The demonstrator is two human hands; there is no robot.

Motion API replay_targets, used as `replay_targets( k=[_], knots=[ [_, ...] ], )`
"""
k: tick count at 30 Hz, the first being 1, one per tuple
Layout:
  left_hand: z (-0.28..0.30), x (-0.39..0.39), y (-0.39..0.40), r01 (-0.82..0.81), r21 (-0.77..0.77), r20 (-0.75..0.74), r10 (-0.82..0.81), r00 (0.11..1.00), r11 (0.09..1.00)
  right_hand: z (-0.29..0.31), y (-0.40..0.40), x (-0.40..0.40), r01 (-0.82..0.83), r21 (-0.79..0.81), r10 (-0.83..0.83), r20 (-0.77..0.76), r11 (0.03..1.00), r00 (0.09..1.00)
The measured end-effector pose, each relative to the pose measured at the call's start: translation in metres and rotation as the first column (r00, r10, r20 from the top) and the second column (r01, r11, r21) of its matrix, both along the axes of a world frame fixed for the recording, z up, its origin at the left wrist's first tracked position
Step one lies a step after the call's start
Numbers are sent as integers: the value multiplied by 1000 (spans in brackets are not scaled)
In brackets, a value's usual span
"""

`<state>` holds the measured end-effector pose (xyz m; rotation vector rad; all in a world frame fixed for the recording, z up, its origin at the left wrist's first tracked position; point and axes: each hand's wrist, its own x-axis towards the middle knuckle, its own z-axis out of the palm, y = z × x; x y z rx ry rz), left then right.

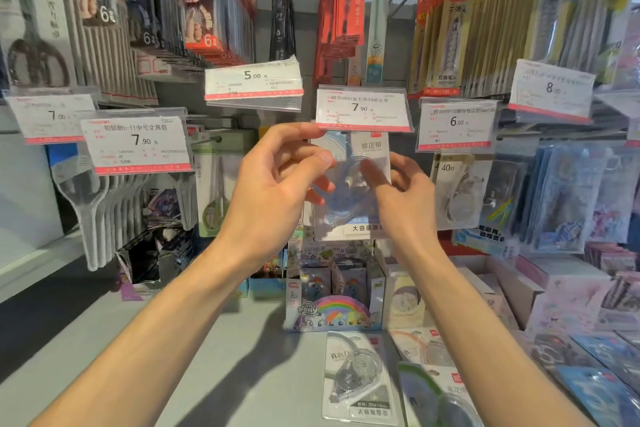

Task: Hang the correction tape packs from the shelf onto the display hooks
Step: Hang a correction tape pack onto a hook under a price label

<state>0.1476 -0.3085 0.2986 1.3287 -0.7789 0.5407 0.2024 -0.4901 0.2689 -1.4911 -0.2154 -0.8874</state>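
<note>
A blue correction tape pack point(349, 191) in clear plastic is held up between both hands, just under the 7.90 price tag point(363, 109). My left hand point(277, 191) grips its left edge with thumb in front and fingers behind. My right hand point(401, 198) pinches its right side. The pack's top edge is behind the tag, so the hook is hidden. More correction tape packs lie flat on the grey shelf point(225, 357): a clear one point(360, 378), a green-edged one point(436, 395) and an orange one point(419, 347).
Scissors packs point(214, 184) hang left of my hands; a 40m tape pack point(460, 191) hangs to the right under the 6.00 tag point(457, 125). A rainbow pony display box point(332, 308) stands on the shelf below. Pink boxes point(568, 295) and blue packs point(595, 388) fill the right.
</note>
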Motion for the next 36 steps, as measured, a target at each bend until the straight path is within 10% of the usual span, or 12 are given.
replay_targets(
  k=[15,27,36],
  knots=[
    [-40,67,-11,-463,80,-81,469,879,883,-25,-34,12,-108,-306,69,-135,946,988],
    [-51,128,-24,-79,139,-119,96,988,987,-25,-24,44,-121,-247,89,-137,962,987],
    [-49,165,-25,-154,235,-60,173,983,960,-21,-20,75,-94,-236,65,-128,967,990]
  ],
)
